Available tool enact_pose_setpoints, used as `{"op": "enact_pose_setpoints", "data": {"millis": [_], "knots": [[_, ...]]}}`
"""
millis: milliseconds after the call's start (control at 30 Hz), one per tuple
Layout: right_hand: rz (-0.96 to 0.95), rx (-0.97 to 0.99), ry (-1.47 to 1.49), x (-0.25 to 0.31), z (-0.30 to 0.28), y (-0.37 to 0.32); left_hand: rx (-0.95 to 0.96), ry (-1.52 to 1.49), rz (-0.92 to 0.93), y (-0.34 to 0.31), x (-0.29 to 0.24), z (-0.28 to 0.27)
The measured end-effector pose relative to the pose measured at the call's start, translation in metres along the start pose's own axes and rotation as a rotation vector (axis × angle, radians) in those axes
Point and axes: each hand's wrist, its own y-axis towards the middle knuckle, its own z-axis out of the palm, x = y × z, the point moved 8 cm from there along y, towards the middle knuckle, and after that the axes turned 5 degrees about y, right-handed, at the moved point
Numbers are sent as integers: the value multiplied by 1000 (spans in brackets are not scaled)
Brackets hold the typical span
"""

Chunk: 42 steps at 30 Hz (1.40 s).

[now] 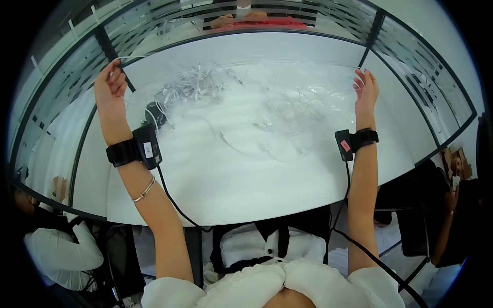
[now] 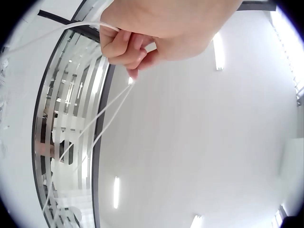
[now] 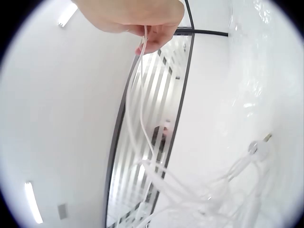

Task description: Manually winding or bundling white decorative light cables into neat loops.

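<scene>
White blouse (image 1: 257, 282), left hand (image 1: 110, 82) and right hand (image 1: 366, 88), each grip pinching thin white cables (image 3: 142, 80) above white table (image 1: 231, 185), glass walls (image 1: 154, 20).

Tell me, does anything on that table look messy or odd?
Yes: a tangled heap of white cables lies at the table's far left, with loose loops mid-table. The left hand and right hand each pinch thin strands held high. Nothing looks broken.

Readable text: none from where I stand.
- On the left wrist camera (image 1: 147, 149): one small white sticker on the black housing, marks too small to read.
- On the right wrist camera (image 1: 344, 146): one small red sticker, print likewise illegible.
- Loose white cables (image 1: 192, 84) on the desk (image 1: 246, 185): no lettering can be made out.
</scene>
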Motion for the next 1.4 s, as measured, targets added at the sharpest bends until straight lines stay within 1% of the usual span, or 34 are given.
{"op": "enact_pose_setpoints", "data": {"millis": [67,167,267,300,400,533,633,733,900,1000,1100,1133,1200,1233,1333,1367,1400], "knots": [[-20,22,-56,-3,-6,9,79,49,-1,-5,-1,12],[-77,-56,-57,4,-15,9,23,95,52,-3,-5,11],[-140,-182,20,1,-51,29,14,112,43,-5,-8,11],[-126,-228,48,0,-60,31,3,102,67,-4,-8,9],[-76,-346,144,-12,-91,42,-111,93,118,-3,-12,-2],[-53,-463,207,-23,-120,50,-147,77,107,0,-11,-17],[-56,-504,243,-24,-133,51,-163,63,104,2,-10,-26],[-24,-504,264,-21,-143,46,-199,48,102,4,-7,-34],[-50,-552,270,-18,-153,41,-209,60,95,9,1,-40],[-53,-605,332,-20,-166,40,-221,82,80,9,9,-39],[-15,-576,364,-27,-164,41,-249,98,64,8,15,-38],[13,-502,321,-29,-159,49,-250,106,62,7,15,-36],[73,-359,229,-34,-148,66,-113,162,59,6,13,-20],[77,-308,117,-27,-129,60,-45,190,56,4,12,-9],[74,165,-302,-4,-53,36,131,295,51,-6,7,28],[-84,224,-583,-4,-44,47,180,348,32,-12,5,41],[-247,281,-863,-14,-32,64,206,390,67,-19,-2,53]]}}
